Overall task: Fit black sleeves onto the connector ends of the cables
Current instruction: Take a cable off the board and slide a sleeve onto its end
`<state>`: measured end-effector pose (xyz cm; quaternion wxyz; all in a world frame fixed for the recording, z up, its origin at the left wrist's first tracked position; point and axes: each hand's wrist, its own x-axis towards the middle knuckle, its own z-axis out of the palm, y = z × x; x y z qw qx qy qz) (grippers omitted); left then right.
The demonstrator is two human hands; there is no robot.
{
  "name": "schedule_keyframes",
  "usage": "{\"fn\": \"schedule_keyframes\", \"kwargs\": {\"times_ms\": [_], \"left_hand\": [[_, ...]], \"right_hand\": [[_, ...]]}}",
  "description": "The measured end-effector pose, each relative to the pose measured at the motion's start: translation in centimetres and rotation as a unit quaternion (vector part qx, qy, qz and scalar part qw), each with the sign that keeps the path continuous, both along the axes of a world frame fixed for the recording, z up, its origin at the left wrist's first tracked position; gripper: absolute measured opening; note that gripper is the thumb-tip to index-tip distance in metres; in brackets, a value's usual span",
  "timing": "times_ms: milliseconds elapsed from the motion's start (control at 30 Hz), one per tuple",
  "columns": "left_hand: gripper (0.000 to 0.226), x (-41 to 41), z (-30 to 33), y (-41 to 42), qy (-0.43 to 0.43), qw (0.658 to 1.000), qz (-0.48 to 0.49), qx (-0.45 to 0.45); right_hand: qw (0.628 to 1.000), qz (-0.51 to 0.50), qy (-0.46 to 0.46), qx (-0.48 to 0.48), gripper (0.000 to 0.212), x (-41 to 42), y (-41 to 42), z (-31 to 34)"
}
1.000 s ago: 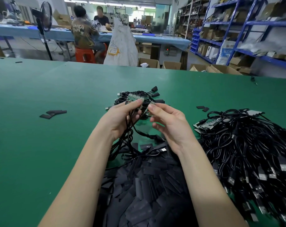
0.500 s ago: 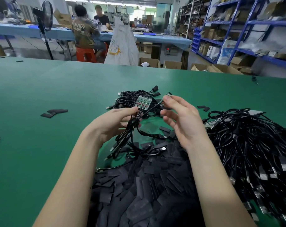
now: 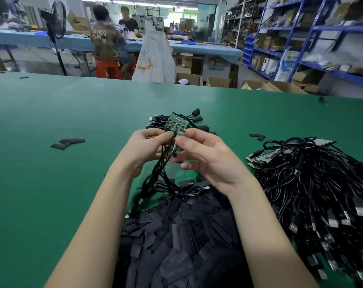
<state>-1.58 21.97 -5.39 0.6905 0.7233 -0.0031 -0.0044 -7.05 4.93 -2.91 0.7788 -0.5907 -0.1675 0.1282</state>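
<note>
My left hand (image 3: 144,147) grips a bunch of black cables (image 3: 162,173) just under their small green circuit-board ends (image 3: 176,123), which fan out above my fingers. My right hand (image 3: 207,161) pinches one of those board ends beside the left thumb. The cables hang down from both hands to the green table (image 3: 52,183). A heap of flat black sleeves (image 3: 176,242) lies right below my forearms. Cables with sleeves fitted (image 3: 197,115) lie in a small pile just beyond my hands.
A big tangle of black cables with metal plugs (image 3: 313,200) fills the table's right side. Loose sleeves lie at the left (image 3: 68,142) and far right (image 3: 257,136). Beyond the table's far edge, people sit at a blue bench, with a fan, cardboard boxes and shelving.
My right hand came back from the upper right to meet the left hand at the board ends. The bunch of cables rose a little in my left hand.
</note>
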Motion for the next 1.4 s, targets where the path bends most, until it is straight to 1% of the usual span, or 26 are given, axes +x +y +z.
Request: {"fn": "schedule_keyframes", "kwargs": {"times_ms": [67,133,200,267,300,367,467,533,567,600,633,667,700,733,767,800,833,933,1000,1100,1167,1200,1233,1300,1333,1400], "left_hand": [[0.021,0.2,-0.7,0.3,0.019,1.0,0.02,-0.009],[0.027,0.4,-1.3,0.5,0.034,0.999,0.037,-0.003],[0.021,0.8,-1.9,0.5,0.033,0.998,0.062,0.004],[0.016,1.1,-2.6,0.6,0.027,0.995,0.09,0.024],[0.018,1.3,-3.1,0.6,0.023,0.993,0.102,0.059],[0.029,1.5,-3.7,0.8,0.012,0.977,0.114,0.177],[0.041,1.2,-4.4,0.9,0.011,0.922,0.106,0.371],[0.056,0.9,-4.0,0.6,0.034,0.895,0.121,0.429],[0.061,0.6,-3.4,0.2,0.023,0.891,0.147,0.429],[0.062,0.4,-2.6,-0.3,-0.01,0.899,0.174,0.402],[0.056,0.1,-1.5,-0.9,-0.047,0.917,0.184,0.351],[0.045,-0.2,-0.2,-1.6,-0.075,0.944,0.163,0.278],[0.034,-0.6,1.0,-2.3,-0.079,0.973,0.104,0.192],[0.027,-1.1,2.0,-3.2,-0.066,0.992,0.018,0.107],[0.024,-1.7,2.7,-4.0,-0.053,0.996,-0.061,0.045],[0.022,-2.1,2.9,-4.7,-0.06,0.991,-0.118,0.016],[0.02,-2.4,3.0,-5.3,-0.083,0.986,-0.145,0.018],[0.019,-2.9,2.7,-6.2,-0.171,0.972,-0.114,0.115],[0.017,-2.9,2.5,-6.2,-0.19,0.968,-0.085,0.142],[0.009,-2.5,2.2,-5.8,-0.209,0.964,-0.037,0.162],[0.008,-2.2,2.0,-5.5,-0.228,0.956,-0.009,0.184],[0.01,-2.2,1.9,-5.5,-0.236,0.952,0.006,0.193],[0.012,-2.1,1.8,-5.4,-0.241,0.95,0.021,0.197],[0.014,-2.0,1.8,-5.3,-0.246,0.948,0.04,0.199],[0.017,-2.0,1.7,-5.4,-0.244,0.948,0.046,0.201],[0.028,-2.0,1.5,-5.6,-0.23,0.955,0.049,0.181]], "right_hand": [[0.999,-0.022,0.007,0.038,0.012,0.0,-0.3,0.3],[0.997,-0.058,0.015,0.04,0.015,0.1,-0.6,0.3],[0.994,-0.094,0.029,0.038,0.025,0.1,-1.1,0.3],[0.991,-0.118,0.035,0.049,0.029,0.0,-1.6,0.7],[0.99,-0.128,0.034,0.056,0.029,0.0,-1.9,0.8],[0.987,-0.145,0.027,0.07,0.026,0.1,-2.4,1.3],[0.981,-0.157,0.024,0.109,0.017,0.1,-3.1,1.7],[0.978,-0.162,0.031,0.13,0.011,0.1,-3.3,1.7],[0.976,-0.164,0.036,0.136,0.009,0.2,-3.3,1.7],[0.975,-0.166,0.042,0.141,0.009,0.2,-3.4,1.6],[0.974,-0.169,0.048,0.141,0.009,0.3,-3.4,1.6],[0.973,-0.172,0.055,0.141,0.008,0.4,-3.3,1.5],[0.972,-0.176,0.062,0.14,0.008,0.5,-3.4,1.4],[0.971,-0.179,0.07,0.14,0.006,0.7,-3.3,1.2],[0.97,-0.181,0.077,0.14,0.004,0.9,-3.4,1.0],[0.969,-0.184,0.083,0.14,0.003,1.0,-3.4,0.9],[0.968,-0.188,0.089,0.141,0.006,1.2,-3.4,0.7],[0.967,-0.199,0.096,0.128,0.013,1.6,-3.9,0.2],[0.973,-0.192,0.091,0.094,0.007,1.8,-4.4,0.0],[0.975,-0.2,0.093,0.022,0.03,1.9,-5.2,-0.4],[0.97,-0.221,0.084,-0.05,0.028,1.8,-5.8,-0.9],[0.964,-0.23,0.065,-0.118,0.022,1.8,-6.1,-1.3],[0.949,-0.234,0.032,-0.208,0.014,1.8,-6.4,-1.7],[0.892,-0.219,-0.056,-0.391,0.002,1.9,-7.0,-2.5],[0.865,-0.195,-0.09,-0.453,0.008,2.0,-7.0,-2.8],[0.831,-0.129,-0.114,-0.529,0.02,1.9,-6.7,-3.3]]}}
